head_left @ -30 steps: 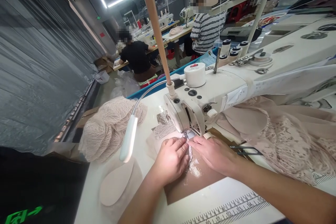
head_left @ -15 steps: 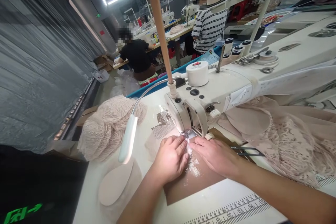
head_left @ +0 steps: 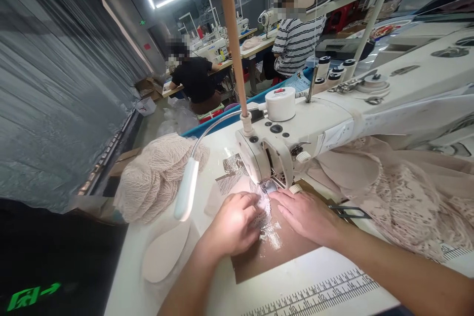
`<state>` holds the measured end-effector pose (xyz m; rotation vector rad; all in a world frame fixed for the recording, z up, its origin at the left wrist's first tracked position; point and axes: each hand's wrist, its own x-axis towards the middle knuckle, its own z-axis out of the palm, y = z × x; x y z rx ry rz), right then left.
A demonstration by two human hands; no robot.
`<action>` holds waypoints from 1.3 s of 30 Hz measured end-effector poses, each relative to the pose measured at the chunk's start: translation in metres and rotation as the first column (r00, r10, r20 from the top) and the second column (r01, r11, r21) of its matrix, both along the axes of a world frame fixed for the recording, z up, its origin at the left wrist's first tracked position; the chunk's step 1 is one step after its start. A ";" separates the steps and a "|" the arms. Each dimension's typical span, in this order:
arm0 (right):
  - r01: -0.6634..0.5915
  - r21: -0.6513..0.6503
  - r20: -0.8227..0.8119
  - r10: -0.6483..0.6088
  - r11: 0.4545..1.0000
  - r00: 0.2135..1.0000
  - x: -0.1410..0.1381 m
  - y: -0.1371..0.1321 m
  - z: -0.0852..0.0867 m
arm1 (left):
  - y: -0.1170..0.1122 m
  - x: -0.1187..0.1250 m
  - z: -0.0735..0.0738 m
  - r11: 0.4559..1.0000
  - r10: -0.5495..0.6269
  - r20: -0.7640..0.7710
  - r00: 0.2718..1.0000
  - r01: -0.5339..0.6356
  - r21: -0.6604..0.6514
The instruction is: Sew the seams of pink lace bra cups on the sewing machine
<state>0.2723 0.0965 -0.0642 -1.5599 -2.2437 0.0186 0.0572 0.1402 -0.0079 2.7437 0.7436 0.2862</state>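
A white sewing machine (head_left: 314,123) stands on the table, its needle area just beyond my fingers. My left hand (head_left: 231,222) is curled over a small piece of pale lace (head_left: 263,207) and pinches it in front of the presser foot. My right hand (head_left: 307,215) lies flat beside it, fingers stretched out and pressing on the lace and the brown mat (head_left: 270,254) beneath. A thimble-like ring (head_left: 295,189) sits at my right fingertip.
A gooseneck lamp (head_left: 185,195) hangs left of my hands. A heap of beige lace (head_left: 155,177) lies at the left, pink lace fabric (head_left: 407,197) at the right, black snips (head_left: 348,213) beside it. Padded cup shapes (head_left: 163,256) lie near the front. Two people sit at machines behind.
My left hand has curled more and drawn the lace back slightly from the needle. The right hand has stayed flat in nearly the same place. The view shifted a little.
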 end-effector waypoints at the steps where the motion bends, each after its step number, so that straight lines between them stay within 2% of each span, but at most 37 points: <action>1: -0.020 -0.013 -0.014 0.020 1.000 1.000 0.000 -0.001 0.002 | 0.000 0.001 -0.004 1.000 0.003 0.032 0.999 -0.003 0.012; 5: -0.106 -0.051 -0.087 0.102 0.993 0.991 -0.003 0.000 0.009 | 0.001 0.009 -0.018 0.999 0.035 0.180 0.983 -0.038 0.011; 8: -0.142 -0.010 -0.081 0.141 0.990 0.987 -0.006 0.002 0.005 | 0.000 0.011 -0.021 0.999 0.043 0.215 0.976 -0.042 -0.010; 12: -0.178 0.064 -0.072 0.183 0.982 0.981 -0.005 0.002 0.000 | -0.003 0.011 -0.017 0.999 0.016 0.119 0.993 -0.021 0.036; 15: -0.194 0.033 -0.097 0.196 0.980 0.976 0.001 -0.001 0.004 | -0.005 0.011 -0.016 0.996 -0.005 0.052 0.999 0.000 0.091; 18: -0.155 -0.004 -0.139 0.153 0.988 0.978 0.004 -0.002 0.007 | -0.006 0.011 -0.014 0.990 0.006 0.008 1.000 -0.007 0.142; 22: -0.080 0.034 -0.122 0.084 0.996 0.989 0.002 0.001 0.005 | -0.007 0.012 -0.011 0.979 0.006 -0.041 0.999 0.002 0.204; 25: -0.078 0.066 -0.112 0.085 0.995 0.990 -0.002 0.002 0.006 | -0.007 0.013 -0.014 0.974 -0.017 -0.050 0.999 0.028 0.226; 31: -0.111 -0.033 -0.070 0.109 0.993 0.992 -0.003 0.001 0.011 | -0.006 0.013 -0.019 0.963 -0.036 -0.015 0.999 0.039 0.265; 39: -0.096 -0.073 -0.027 0.095 0.993 0.995 -0.004 0.001 0.013 | -0.004 0.011 -0.022 0.966 -0.018 -0.007 1.000 0.019 0.259</action>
